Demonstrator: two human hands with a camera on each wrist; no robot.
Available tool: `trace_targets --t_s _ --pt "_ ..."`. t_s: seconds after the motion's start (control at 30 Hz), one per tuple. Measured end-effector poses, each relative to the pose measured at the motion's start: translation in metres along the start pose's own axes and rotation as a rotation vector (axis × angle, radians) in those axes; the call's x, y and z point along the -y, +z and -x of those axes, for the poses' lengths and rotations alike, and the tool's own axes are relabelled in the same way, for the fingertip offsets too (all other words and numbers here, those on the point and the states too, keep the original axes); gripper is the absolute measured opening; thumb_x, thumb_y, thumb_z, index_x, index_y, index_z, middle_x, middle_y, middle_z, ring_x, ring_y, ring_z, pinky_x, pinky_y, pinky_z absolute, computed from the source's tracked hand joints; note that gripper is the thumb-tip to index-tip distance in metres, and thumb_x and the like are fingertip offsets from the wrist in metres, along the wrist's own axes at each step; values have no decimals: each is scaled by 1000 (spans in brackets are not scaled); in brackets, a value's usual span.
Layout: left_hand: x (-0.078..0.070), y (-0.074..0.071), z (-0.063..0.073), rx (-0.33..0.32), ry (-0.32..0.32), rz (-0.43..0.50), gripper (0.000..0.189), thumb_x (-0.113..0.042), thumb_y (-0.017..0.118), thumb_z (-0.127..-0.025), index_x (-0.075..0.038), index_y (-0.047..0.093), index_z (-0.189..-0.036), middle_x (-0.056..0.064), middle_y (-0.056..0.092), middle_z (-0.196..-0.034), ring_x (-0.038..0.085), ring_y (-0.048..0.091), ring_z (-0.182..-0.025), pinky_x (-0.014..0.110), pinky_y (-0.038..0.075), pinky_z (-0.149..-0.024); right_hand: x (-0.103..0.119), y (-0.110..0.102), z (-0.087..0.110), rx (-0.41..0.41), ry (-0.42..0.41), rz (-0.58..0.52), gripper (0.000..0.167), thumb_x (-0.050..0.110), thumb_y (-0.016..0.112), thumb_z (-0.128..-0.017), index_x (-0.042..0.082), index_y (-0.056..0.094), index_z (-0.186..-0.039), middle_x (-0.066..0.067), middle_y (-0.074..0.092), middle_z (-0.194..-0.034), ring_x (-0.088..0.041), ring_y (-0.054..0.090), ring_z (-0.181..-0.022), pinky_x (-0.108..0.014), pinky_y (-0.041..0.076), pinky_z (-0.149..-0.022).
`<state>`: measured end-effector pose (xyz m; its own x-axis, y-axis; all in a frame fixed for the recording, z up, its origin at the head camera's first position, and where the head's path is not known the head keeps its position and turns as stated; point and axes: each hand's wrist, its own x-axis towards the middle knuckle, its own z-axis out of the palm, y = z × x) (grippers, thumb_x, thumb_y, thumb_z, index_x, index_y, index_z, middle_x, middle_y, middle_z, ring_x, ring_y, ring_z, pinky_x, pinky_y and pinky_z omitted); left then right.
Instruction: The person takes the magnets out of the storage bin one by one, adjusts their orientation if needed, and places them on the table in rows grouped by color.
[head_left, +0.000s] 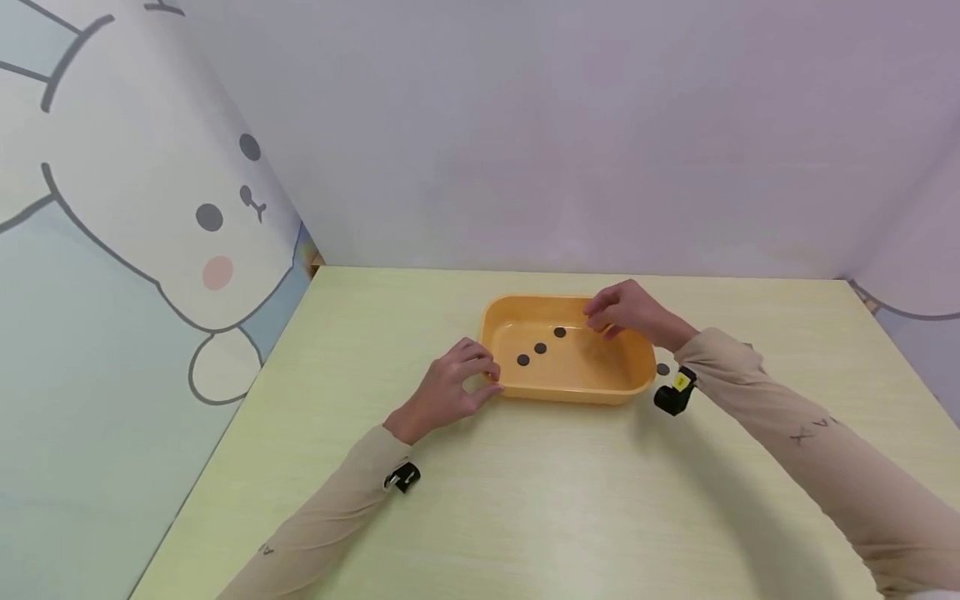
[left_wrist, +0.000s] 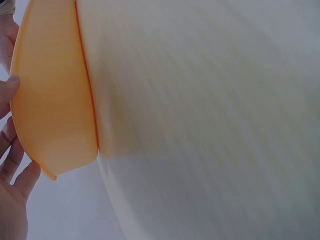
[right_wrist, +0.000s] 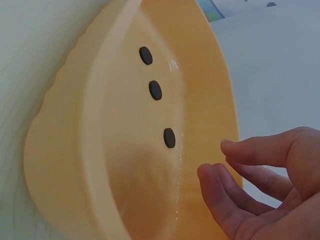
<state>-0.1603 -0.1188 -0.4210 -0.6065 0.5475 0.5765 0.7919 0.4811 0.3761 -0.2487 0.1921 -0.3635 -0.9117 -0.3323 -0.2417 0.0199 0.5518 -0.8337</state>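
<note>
An orange plastic basin [head_left: 570, 394], oblong with rounded corners, stands on the table. Three small dark round discs lie on its floor in a slanting row; the middle disc [head_left: 540, 348] and the nearest disc to my right hand [right_wrist: 169, 138] show clearly. At the basin's left front corner, my left hand [head_left: 450, 385] holds the rim between thumb and fingers. My right hand [head_left: 630, 310] hovers over the right end of the basin, its fingers loosely bent. In the right wrist view a gap shows between thumb [right_wrist: 260, 149] and fingertips, with nothing in it.
Another dark disc [head_left: 663, 369] lies on the pale table [head_left: 525, 500], just right of the basin near the right wrist camera [head_left: 672, 396]. A plain wall [head_left: 525, 167] rises behind the table, and a cartoon-printed panel [head_left: 135, 250] borders the left side.
</note>
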Motion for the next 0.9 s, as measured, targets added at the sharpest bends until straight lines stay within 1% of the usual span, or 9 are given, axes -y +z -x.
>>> trace_targets --t_s 0.07,0.17,0.3,0.43,0.53,0.63,0.77,0.9 --pt "0 0 0 -4 6 -7 15 -17 79 -77 -13 65 -81 -1 61 -90 14 53 -92 28 48 -76 0 3 -2 6 -2 -6 26 2 64 -87 -13 61 -108 -17 66 -95 -36 62 -86 -36 55 -70" --pt "1 0 0 -6 10 -21 15 -17 80 -76 -13 65 -81 -1 61 -91 14 53 -92 28 49 -74 1 6 -5 19 -12 -5 27 3 65 -86 -14 61 -107 -16 67 -92 -32 62 -82 -36 55 -69" --pt "0 0 0 -4 6 -29 15 -17 79 -77 -14 66 -81 -1 61 -92 14 53 -92 28 49 -74 3 11 -8 32 -5 7 26 4 66 -86 -13 63 -106 -20 66 -94 -27 62 -78 -37 55 -68" --pt "0 0 -1 2 2 -25 15 -19 79 -77 -14 66 -82 -1 61 -92 14 53 -92 28 49 -74 4 14 -12 37 0 26 23 5 67 -86 -10 65 -103 -25 65 -98 -33 63 -79 -37 55 -67" --pt "1 0 -1 9 -3 -20 14 -19 78 -78 -14 66 -82 -1 60 -91 14 53 -92 27 49 -74 4 17 -16 37 -5 49 21 6 67 -86 -9 66 -100 -26 65 -97 -36 63 -80 -38 55 -66" --pt "0 -1 -1 17 -9 -18 14 -19 78 -78 -13 66 -82 -2 61 -91 13 53 -92 26 48 -74 5 20 -20 37 -17 80 18 6 67 -86 -9 68 -97 -26 66 -92 -35 62 -77 -39 55 -64" --pt "0 -1 -1 21 -12 -13 14 -19 78 -78 -13 66 -82 -2 61 -91 13 53 -92 26 48 -75 8 23 -24 43 -34 150 15 4 67 -85 -8 68 -94 -22 67 -86 -30 62 -71 -38 55 -62" --pt "-1 -2 -2 18 -9 -12 14 -19 78 -78 -13 66 -82 -2 61 -91 13 53 -92 26 48 -75 12 26 -25 69 -43 231 13 -1 65 -85 -8 68 -95 -17 67 -85 -27 61 -71 -38 55 -62"
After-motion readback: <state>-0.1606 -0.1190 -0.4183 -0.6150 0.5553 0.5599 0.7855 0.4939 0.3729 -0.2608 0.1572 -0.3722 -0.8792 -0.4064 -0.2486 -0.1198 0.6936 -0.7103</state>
